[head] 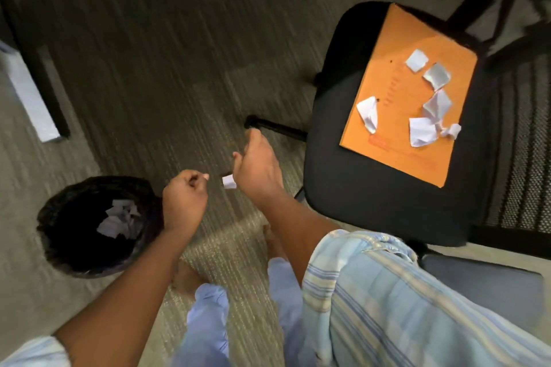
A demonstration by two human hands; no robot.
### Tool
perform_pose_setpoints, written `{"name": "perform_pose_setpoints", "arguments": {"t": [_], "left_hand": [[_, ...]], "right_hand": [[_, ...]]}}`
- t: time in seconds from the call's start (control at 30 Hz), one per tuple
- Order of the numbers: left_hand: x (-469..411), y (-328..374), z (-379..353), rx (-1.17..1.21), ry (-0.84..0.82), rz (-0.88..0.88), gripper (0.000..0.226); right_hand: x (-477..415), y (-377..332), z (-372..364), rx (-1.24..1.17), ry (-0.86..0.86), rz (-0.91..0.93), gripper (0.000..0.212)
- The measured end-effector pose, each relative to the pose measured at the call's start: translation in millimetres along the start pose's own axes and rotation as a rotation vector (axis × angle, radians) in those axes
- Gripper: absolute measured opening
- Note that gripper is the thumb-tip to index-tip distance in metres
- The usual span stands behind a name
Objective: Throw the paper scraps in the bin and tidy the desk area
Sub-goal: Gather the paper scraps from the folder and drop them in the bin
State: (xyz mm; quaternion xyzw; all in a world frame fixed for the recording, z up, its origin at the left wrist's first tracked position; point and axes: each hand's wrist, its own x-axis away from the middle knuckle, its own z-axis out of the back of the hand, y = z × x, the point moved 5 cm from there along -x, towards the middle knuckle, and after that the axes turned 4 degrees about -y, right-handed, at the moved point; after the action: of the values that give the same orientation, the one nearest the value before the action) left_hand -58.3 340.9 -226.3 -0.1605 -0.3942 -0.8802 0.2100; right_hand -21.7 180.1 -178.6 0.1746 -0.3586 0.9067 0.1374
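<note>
White scraps [429, 101] on orange folder [387, 116]

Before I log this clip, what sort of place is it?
Probably an office or workroom: low-pile grey carpet, a black swivel chair with an orange envelope and paper scraps on its seat, and a black bin on the floor.

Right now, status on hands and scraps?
Right hand shut on paper scrap; left hand fisted. Six scraps on orange envelope. Bin path clear.
</note>
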Motion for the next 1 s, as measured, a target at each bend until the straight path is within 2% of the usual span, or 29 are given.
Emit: {"name": "perform_pose_setpoints", "arguments": {"t": [0.27,0.43,0.53,0.63,0.7,0.8,1.0], "left_hand": [[10.1,109.2,-60.5,-0.027,-0.091,-0.21,0.014],[17.1,178.3,-92.7,-0.106,-0.139,-0.419,0.028],[23.0,218.9,-114.4,-0.161,-0.17,-0.545,0.036],[31.6,248.5,-142.6,-0.258,-0.247,-0.629,0.054],[37.0,263.0,-163.1,-0.378,-0.304,-0.707,0.07],[40.2,276.4,-191.1,-0.528,-0.393,-0.769,0.088],[35.6,278.0,-231.1,-0.504,-0.453,-0.604,0.09]], "right_hand": [[-9.1,52.4,103.6,-0.11,0.206,-0.018,0.038],[-9.0,81.5,156.5,-0.131,0.399,-0.01,0.035],[-8.5,104.8,192.4,-0.086,0.542,-0.029,0.036],[-9.4,137.0,225.3,0.017,0.641,-0.105,0.042],[-11.3,163.5,241.5,0.091,0.626,-0.176,0.051],[-13.3,203.6,257.5,0.156,0.504,-0.238,0.064],[-17.8,253.7,269.4,0.328,0.279,-0.223,0.096]]}}
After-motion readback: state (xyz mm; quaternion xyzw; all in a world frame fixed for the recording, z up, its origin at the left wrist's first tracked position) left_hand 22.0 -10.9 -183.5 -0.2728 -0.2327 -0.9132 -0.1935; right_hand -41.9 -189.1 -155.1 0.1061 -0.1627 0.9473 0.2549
